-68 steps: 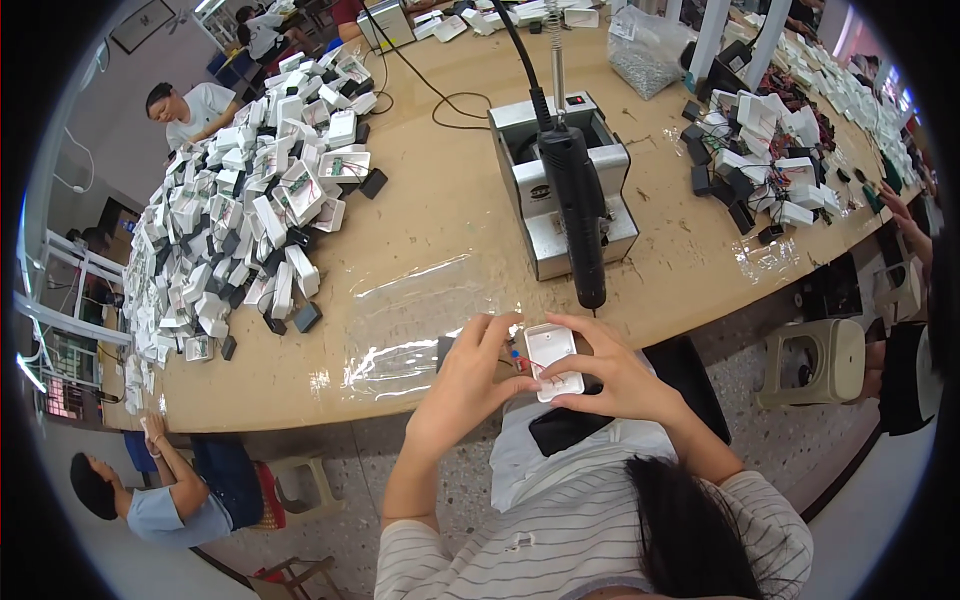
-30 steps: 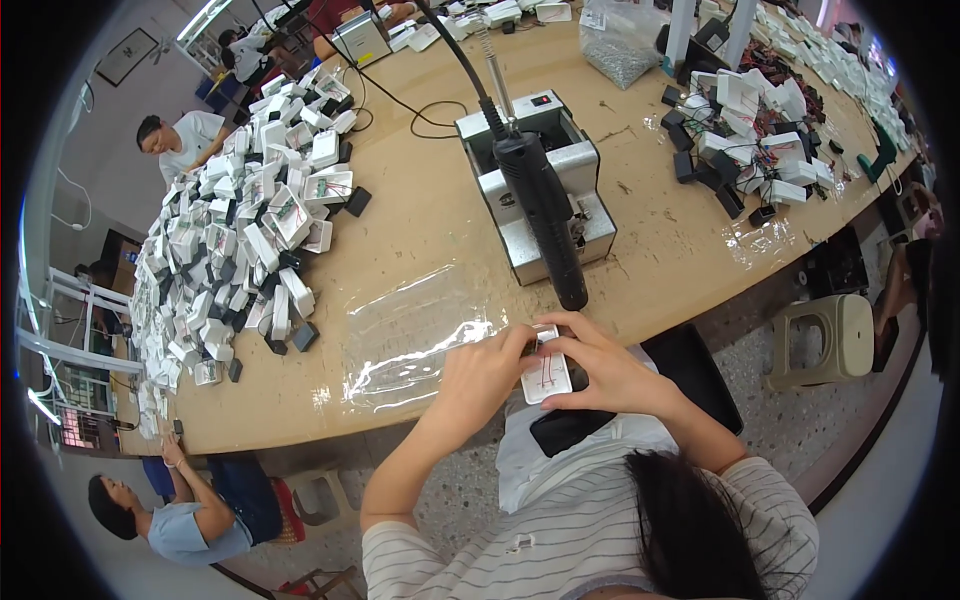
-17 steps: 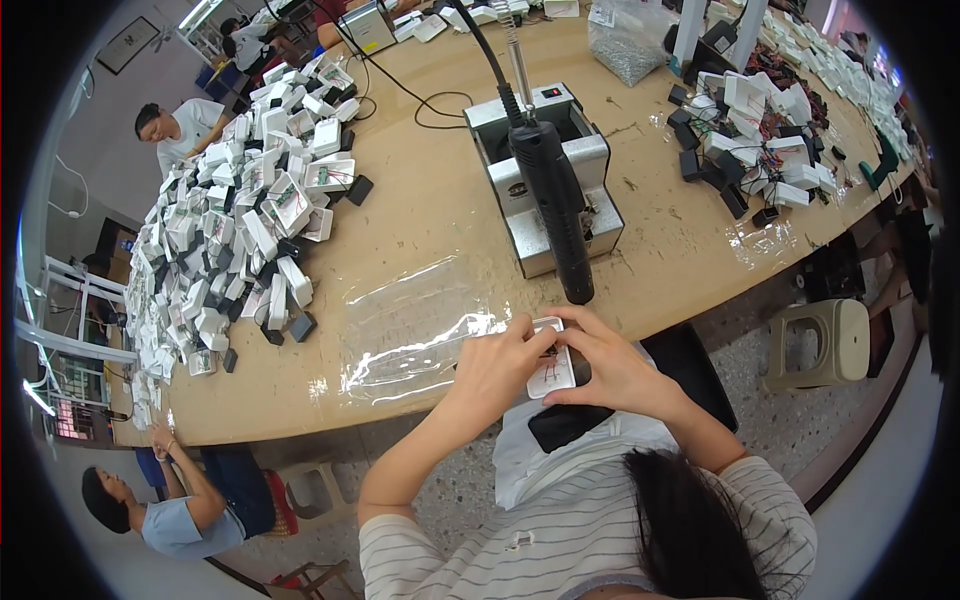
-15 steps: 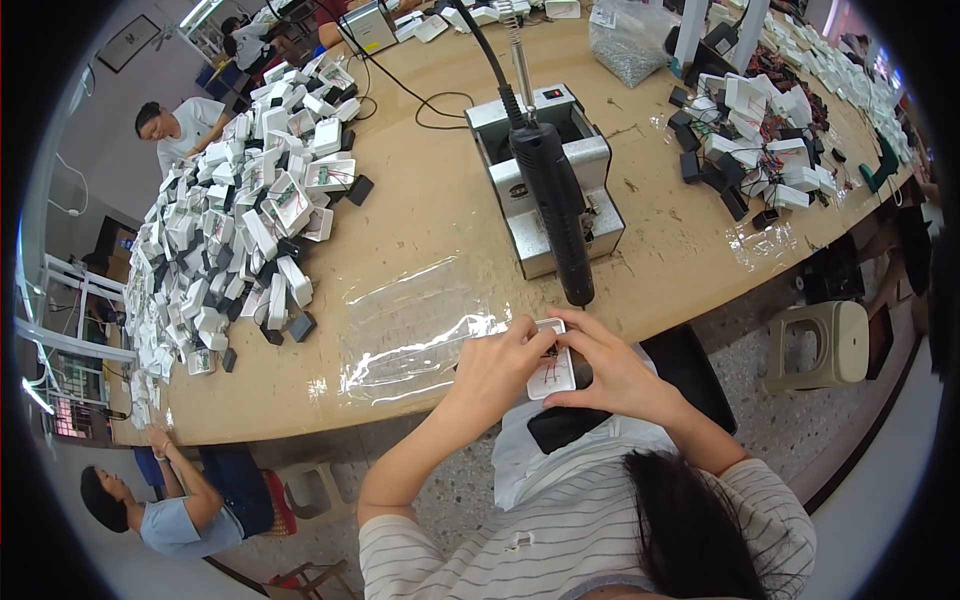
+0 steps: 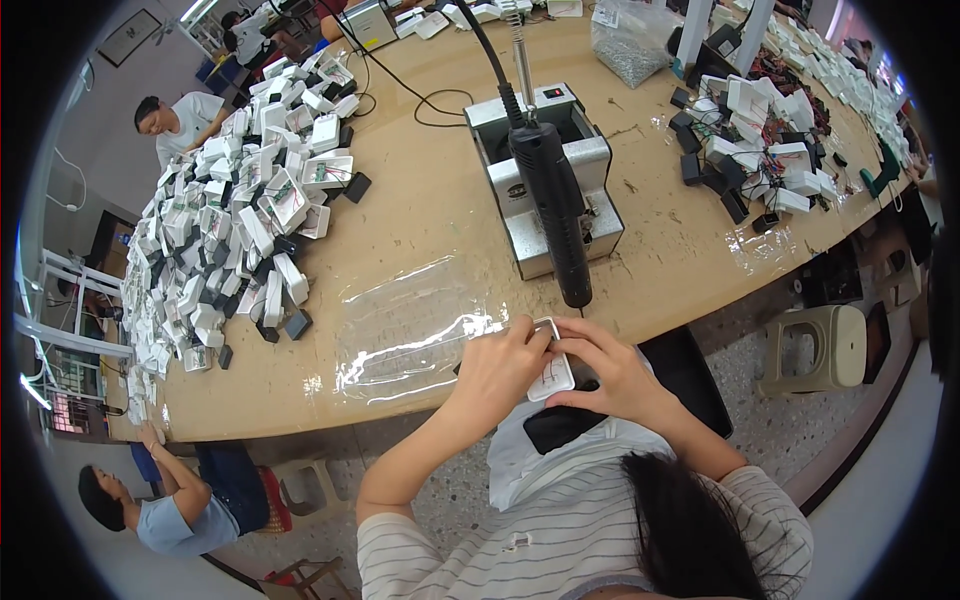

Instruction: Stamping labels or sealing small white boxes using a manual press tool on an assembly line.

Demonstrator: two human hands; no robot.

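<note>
A white plastic case (image 5: pixel 551 383) with thin red wires inside is held between my two hands at the table's near edge. My left hand (image 5: pixel 497 362) has its fingers bent over the case's far left part, covering the inside there. My right hand (image 5: pixel 615 375) grips the case from the right, with the thumb at its near end and the fingers across its upper part. What my fingertips press on inside is hidden. Just beyond my hands, a black-handled electric screwdriver (image 5: pixel 548 190) hangs tip down in front of a metal screw feeder (image 5: pixel 530 240).
A large heap of white cases and black blocks (image 5: pixel 240 215) covers the table's left. More wired cases (image 5: pixel 755 140) lie at the right, near a bag of small metal parts (image 5: pixel 632 45). A stool (image 5: pixel 815 350) stands right; a person (image 5: pixel 180 505) sits left.
My right hand's fingers have moved leftward over the case, closer to my left hand. The inside of the case is more covered now. Both hands stay at the same spot.
</note>
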